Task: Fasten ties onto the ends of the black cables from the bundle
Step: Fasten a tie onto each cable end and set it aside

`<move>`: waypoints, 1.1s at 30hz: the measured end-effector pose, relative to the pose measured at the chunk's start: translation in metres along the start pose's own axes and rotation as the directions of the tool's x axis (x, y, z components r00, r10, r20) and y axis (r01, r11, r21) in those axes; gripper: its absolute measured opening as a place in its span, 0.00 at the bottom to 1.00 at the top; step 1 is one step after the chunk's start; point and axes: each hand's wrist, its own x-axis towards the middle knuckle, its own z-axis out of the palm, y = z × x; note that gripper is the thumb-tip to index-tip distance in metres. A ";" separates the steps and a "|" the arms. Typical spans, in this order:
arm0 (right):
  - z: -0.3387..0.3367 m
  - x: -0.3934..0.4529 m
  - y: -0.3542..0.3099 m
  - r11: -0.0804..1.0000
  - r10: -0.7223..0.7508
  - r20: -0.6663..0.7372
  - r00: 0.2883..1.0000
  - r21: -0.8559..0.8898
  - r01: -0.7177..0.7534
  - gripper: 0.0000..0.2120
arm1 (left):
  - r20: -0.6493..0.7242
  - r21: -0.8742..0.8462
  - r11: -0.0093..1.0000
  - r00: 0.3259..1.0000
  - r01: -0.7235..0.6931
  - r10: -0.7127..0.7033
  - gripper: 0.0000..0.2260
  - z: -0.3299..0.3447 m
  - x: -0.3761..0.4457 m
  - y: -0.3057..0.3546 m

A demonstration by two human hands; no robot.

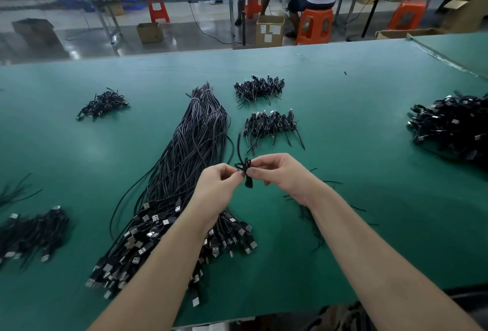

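Both hands up over the green table (343,108). Left hand (216,185) and right hand (280,174) each pinch the looped black cable (244,168), bundle (190,151) lying just behind

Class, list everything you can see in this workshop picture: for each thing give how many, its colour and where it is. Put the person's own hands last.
table: one, green, fills the foreground
cable bundle: one, black with silver plugs, centre, running from far end to near edge
small cable piles: three, black, two right of the bundle, one far left
large cable piles: two, black, right edge and near left
loose ties: several, black, by the right forearm
stools: four, orange-red, on the floor behind
cardboard boxes: several, brown, on the floor
cable: one, black, pinched between both hands
left hand: pinches the cable
right hand: pinches the cable
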 end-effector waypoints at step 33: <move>0.007 -0.009 -0.016 0.995 0.098 -0.060 0.993 0.015 -0.097 0.07 | -0.141 0.296 0.896 0.913 -0.331 0.384 0.08 0.009 -0.006 0.007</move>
